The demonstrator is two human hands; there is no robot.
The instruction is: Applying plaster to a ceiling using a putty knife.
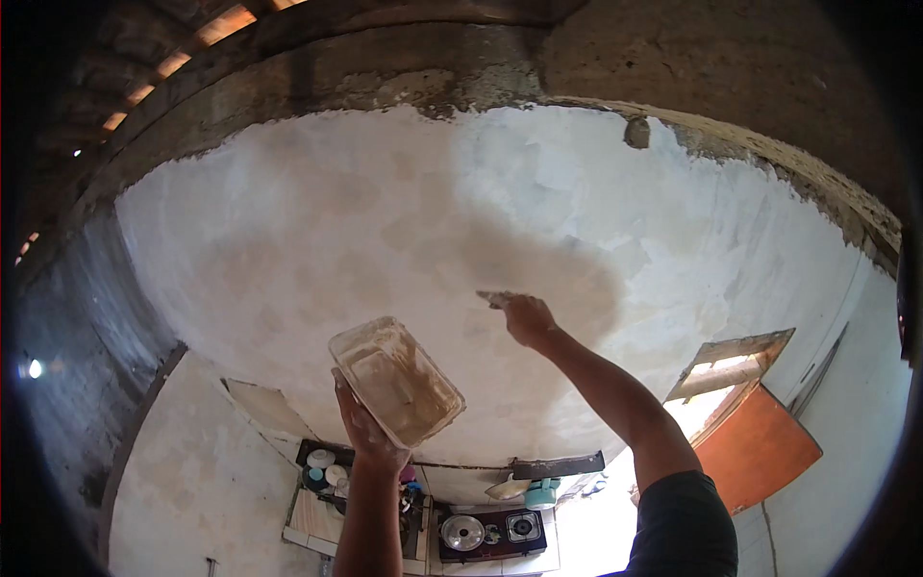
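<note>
My left hand [363, 423] holds up a rectangular plastic tub [409, 370] from its lower left side. The tub is tilted so that its inside shows, smeared with pale filler. To the right and a little higher, my right hand [529, 319] is closed around a small putty knife [493, 295], its blade pointing left. The knife is at the broad plastered wall [365, 231]; whether its blade touches the surface I cannot tell. Whitish filler marks my left hand and wrist.
Below stand a gas stove [492, 534] with a lidded pot [462, 533] and a counter with dishes [322, 462]. A turquoise pan [541, 494] hangs under a dark shelf [558, 465]. An orange panel [755, 452] stands by a bright opening at right. Roof tiles [135, 38] slope overhead.
</note>
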